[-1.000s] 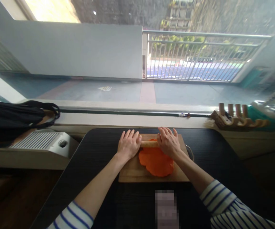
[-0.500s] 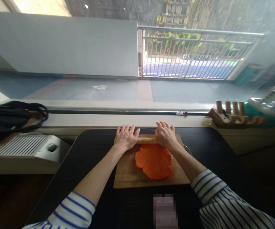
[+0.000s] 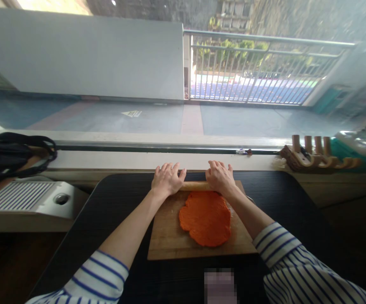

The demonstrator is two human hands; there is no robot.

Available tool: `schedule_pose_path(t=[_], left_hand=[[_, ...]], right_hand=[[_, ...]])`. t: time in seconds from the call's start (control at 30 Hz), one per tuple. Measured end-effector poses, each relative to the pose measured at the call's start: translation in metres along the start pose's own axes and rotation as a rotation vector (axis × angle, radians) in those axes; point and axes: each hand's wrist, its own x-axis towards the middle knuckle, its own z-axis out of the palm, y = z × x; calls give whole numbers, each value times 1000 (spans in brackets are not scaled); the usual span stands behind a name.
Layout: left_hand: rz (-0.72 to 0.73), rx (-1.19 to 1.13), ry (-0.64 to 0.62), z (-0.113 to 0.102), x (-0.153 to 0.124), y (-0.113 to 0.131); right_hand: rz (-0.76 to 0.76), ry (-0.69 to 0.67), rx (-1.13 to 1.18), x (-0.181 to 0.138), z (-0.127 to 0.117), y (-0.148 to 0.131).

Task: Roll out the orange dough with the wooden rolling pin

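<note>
A flat, rounded sheet of orange dough [image 3: 206, 217] with an uneven edge lies on a wooden board [image 3: 167, 242]. Across the board's far end, just beyond the dough, is a wooden rolling pin [image 3: 196, 186]. My left hand [image 3: 167, 179] rests palm down over the pin's left end, fingers stretched forward and the thumb apart. Over its right end lies my right hand [image 3: 220, 176], also palm down with fingers extended past the pin. Both hands cover the pin's ends, so only its middle shows.
The board is on a dark table [image 3: 122, 202] below a window sill [image 3: 138, 160]. A wooden piece with upright pegs [image 3: 316, 154] stands right on the sill. At left are a dark bag [image 3: 8, 154] and a white slatted unit [image 3: 27, 202]. A pixelated patch [image 3: 220, 287] covers something near me.
The view has shifted slightly; the board and dough appear a little nearer to me. Both hands stay over the pin, now slightly farther forward relative to the board.
</note>
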Motion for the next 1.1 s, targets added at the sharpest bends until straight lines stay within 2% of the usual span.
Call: schedule_pose_path(t=[0.17,0.5,0.7,0.9,1.0,1.1], left_hand=[[-7,7,10,-1,-3,2],[13,42,10,-3,-25,3],[-34,3,-55,-3,-14,2],[-31,-16,-56,-3,1,0],[-36,-10,-71,-3,4,0],[-37,-14,-78,-3,0,0]], right_hand=[[19,-18,1,0,-3,-2],[-45,3,0,-28,-8,-2],[20,-43,10,-12,-5,-1],[40,-61,11,5,-3,0],[54,-97,3,6,-3,0],[25,-75,5,1,-5,-1]])
